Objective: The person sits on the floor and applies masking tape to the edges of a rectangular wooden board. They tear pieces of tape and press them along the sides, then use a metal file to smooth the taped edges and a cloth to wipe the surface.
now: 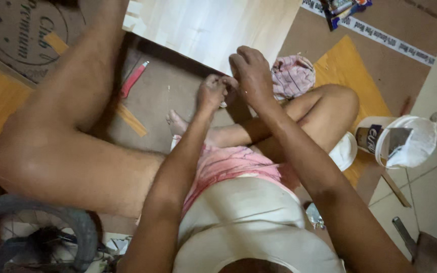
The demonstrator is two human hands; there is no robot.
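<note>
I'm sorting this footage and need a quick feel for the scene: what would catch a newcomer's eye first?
First, the two hands meeting at centre: the left hand and right hand pinch something small, too hidden to identify, at the corner of a pale wooden board. To the right a white bucket lies tipped on its side. A red-handled tool lies on the cardboard floor at left, and a bicycle wheel fills the bottom-left corner.

hands: 2, left hand [212,92] and right hand [251,73] | pale wooden board [213,25]: 1 | white bucket [405,141]: 1 | white lid [344,150]: 1 | checked cloth [293,76]: 1 | red-handled cutter [133,79]: 1 | spoked wheel [31,237]: 1 | wooden strip [131,120]: 1 | cardboard sheet [29,30]: 1
</note>
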